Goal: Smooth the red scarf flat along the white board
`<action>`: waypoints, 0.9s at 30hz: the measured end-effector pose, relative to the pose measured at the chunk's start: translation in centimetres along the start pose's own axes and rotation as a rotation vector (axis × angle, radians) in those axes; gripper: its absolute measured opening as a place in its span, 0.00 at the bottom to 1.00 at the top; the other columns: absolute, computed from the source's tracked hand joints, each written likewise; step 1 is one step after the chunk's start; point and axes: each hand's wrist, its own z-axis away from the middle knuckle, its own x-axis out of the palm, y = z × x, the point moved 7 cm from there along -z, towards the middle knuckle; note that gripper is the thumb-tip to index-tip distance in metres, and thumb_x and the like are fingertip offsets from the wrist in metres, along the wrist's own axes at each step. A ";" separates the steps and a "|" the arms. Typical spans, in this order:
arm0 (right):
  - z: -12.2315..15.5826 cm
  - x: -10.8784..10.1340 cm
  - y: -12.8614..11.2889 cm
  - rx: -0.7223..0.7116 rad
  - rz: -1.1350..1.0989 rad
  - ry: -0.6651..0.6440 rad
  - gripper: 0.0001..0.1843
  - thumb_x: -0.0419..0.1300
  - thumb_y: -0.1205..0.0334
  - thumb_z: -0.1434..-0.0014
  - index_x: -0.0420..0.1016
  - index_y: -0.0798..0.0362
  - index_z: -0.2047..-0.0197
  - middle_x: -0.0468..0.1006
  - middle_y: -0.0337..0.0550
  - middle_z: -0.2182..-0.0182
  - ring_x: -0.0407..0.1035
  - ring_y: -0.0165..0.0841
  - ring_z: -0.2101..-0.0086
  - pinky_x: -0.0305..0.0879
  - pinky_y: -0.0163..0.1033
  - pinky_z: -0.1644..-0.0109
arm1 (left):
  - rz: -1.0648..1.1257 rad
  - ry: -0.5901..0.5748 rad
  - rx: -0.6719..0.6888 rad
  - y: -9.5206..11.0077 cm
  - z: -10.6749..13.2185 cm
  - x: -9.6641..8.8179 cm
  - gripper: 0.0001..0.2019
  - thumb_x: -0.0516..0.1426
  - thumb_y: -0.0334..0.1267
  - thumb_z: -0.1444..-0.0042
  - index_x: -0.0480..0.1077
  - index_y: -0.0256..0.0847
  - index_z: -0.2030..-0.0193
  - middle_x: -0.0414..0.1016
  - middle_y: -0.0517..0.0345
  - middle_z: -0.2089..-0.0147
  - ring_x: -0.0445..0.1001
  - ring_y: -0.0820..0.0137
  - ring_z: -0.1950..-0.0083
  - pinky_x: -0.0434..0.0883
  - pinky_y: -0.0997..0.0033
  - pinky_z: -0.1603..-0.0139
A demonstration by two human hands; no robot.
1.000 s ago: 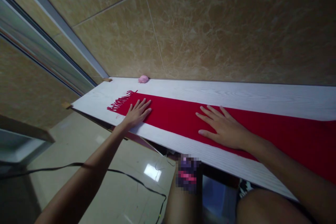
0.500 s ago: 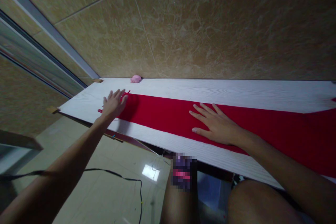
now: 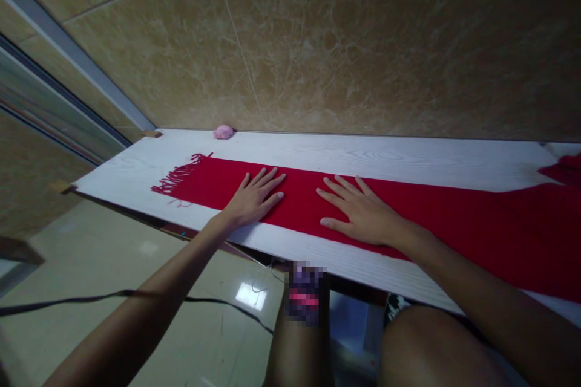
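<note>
Cloth (image 3: 299, 199), red and fringed, is lying lengthwise along the white tabletop (image 3: 363, 154) in the view from my head. Its fringe (image 3: 177, 178) is spreading out at the left end, and its body is running to the right, looking broader there and passing out of sight at the right edge. My left hand (image 3: 252, 201) is resting palm down on the left part of the cloth, its fingers fanning wide and pointing to the far right. My right hand (image 3: 370, 216) is lying flat on the cloth too, its fingers spreading wide and pointing to the far left. Between my hands a strip of red is showing. Fine reddish threads (image 3: 180, 202) are lying just beside the cloth's near edge, close to the fringe. A small pink object (image 3: 223, 132) is sitting at the far edge of the tabletop, near the tiled wall (image 3: 340, 42). Another red piece (image 3: 565, 170) is showing at the far right; I cannot tell whether it is joining the cloth. A dark strap (image 3: 86, 299) is running across the near left, showing against the pale floor (image 3: 204, 338).
</note>
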 end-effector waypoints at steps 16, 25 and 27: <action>0.2 -0.2 0.2 -0.037 0.005 0.045 0.45 0.49 0.25 0.27 0.57 0.40 0.18 0.51 0.46 0.19 0.44 0.54 0.22 0.37 0.70 0.20 | -0.136 0.008 -0.429 -18.2 2.1 -3.6 0.35 0.34 0.55 0.24 0.48 0.51 0.14 0.46 0.56 0.13 0.43 0.56 0.13 0.47 0.38 0.17; 0.1 -0.1 0.2 -0.018 -0.004 0.004 0.47 0.48 0.24 0.28 0.57 0.42 0.18 0.49 0.46 0.19 0.42 0.55 0.22 0.35 0.70 0.19 | -0.062 0.007 -0.506 -20.7 2.1 -4.1 0.34 0.34 0.50 0.21 0.45 0.40 0.14 0.38 0.52 0.12 0.36 0.50 0.12 0.40 0.28 0.18; 0.1 0.0 0.2 -0.018 -0.007 -0.003 0.48 0.47 0.24 0.28 0.57 0.44 0.17 0.48 0.48 0.19 0.42 0.55 0.22 0.34 0.71 0.20 | -0.051 0.016 -0.528 -20.9 2.0 -4.3 0.34 0.34 0.51 0.21 0.45 0.40 0.14 0.38 0.52 0.12 0.35 0.49 0.12 0.40 0.28 0.18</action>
